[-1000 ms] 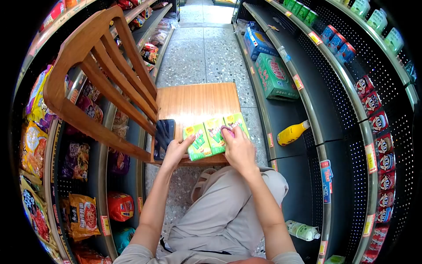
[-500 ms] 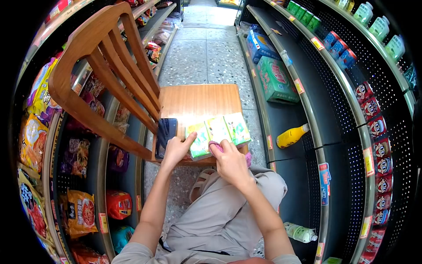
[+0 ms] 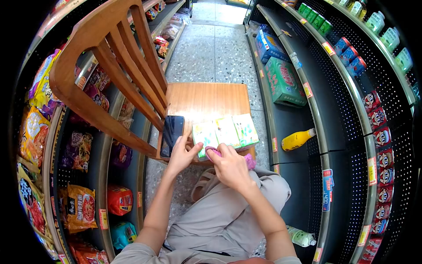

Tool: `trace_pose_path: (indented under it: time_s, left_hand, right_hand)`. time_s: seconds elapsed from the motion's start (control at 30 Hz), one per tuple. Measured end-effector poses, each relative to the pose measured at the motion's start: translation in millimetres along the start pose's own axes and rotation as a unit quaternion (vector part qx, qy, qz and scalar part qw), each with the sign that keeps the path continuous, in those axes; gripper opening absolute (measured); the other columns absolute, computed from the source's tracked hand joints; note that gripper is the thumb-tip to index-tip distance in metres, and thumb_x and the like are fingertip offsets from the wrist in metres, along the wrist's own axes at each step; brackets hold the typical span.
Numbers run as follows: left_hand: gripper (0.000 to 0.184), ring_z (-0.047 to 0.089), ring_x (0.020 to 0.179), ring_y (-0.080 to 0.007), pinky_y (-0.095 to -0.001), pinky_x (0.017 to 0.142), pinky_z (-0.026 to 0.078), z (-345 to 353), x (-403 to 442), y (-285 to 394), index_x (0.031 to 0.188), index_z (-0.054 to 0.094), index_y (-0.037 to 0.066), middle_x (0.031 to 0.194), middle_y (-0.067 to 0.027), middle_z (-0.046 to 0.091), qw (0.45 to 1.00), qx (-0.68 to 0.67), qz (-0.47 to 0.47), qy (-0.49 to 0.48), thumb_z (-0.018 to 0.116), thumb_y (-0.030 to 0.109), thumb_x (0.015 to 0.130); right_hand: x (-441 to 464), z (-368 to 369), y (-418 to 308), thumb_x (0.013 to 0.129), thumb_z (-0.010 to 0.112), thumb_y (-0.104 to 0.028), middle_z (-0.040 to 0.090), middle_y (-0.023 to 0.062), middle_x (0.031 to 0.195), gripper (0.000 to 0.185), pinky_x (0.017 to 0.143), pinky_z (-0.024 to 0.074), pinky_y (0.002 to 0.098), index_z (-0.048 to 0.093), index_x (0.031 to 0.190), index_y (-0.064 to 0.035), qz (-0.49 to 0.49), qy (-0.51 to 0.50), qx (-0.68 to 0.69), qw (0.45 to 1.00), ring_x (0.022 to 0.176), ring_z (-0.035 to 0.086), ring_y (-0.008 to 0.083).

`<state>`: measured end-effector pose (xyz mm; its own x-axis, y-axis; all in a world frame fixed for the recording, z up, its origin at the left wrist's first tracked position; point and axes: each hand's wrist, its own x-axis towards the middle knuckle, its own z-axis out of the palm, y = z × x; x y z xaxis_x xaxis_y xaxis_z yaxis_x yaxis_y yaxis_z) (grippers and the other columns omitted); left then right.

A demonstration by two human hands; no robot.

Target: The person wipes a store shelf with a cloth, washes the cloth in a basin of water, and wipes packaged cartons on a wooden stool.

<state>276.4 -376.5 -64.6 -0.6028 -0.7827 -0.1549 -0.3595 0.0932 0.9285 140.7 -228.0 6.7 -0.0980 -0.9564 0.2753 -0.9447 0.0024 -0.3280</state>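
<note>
A row of three joined green-and-white packs point(image 3: 226, 133) lies on the wooden chair seat point(image 3: 209, 99); I cannot make out what kind of packs they are. At the row's left end, my left hand point(image 3: 183, 155) holds it, thumb against the near corner and fingers along the side. My right hand point(image 3: 231, 165) is closed on a pink cloth point(image 3: 250, 162), pressed to the near edge of the packs. Part of the cloth is hidden under its fingers. A dark phone point(image 3: 172, 132) lies on the seat just left of my left hand.
The chair back point(image 3: 114, 57) rises on the left. Shelves with bagged noodles point(image 3: 81, 207) line that side. On the right shelves are a green box point(image 3: 285, 81), a yellow bottle point(image 3: 298, 140) on its side, a clear bottle point(image 3: 301, 236) and red cans point(image 3: 386, 158).
My left hand's thumb has slid from the top of the left pack down to its near corner. My right hand and the cloth have shifted slightly along the near edge. The view has moved a little.
</note>
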Motion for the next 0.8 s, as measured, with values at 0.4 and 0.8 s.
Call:
trace_pose_path:
  time_s: [0.4,0.8]
  left_hand:
    - [0.139,0.025,0.147,-0.0342,-0.0392,0.119,0.026,-0.5,1.5,-5.8,0.156,0.004,-0.005,0.158,-0.0269,0.022,0.987,-0.039,0.132,-0.084,0.095,0.029,0.056]
    - [0.127,0.032,0.144,-0.0353,-0.0407,0.118,0.03,3.5,2.6,-9.7,0.152,0.018,-0.006,0.151,-0.0264,0.032,0.99,-0.028,0.134,-0.04,0.093,0.029,0.056]
  right_hand:
    - [17.1,0.1,-2.7,0.077,0.063,-0.008,0.056,0.0097,0.095,0.034,0.068,0.0531,0.0406,0.068,0.111,-0.0108,-0.028,-0.03,-0.011,0.999,0.087,0.059,0.028]
    - [57.8,23.7,1.8,0.081,0.059,-0.01,0.056,0.0115,0.095,0.035,0.065,0.0549,0.0439,0.065,0.115,-0.0088,0.0,-0.028,-0.07,0.997,0.09,0.06,0.0306]
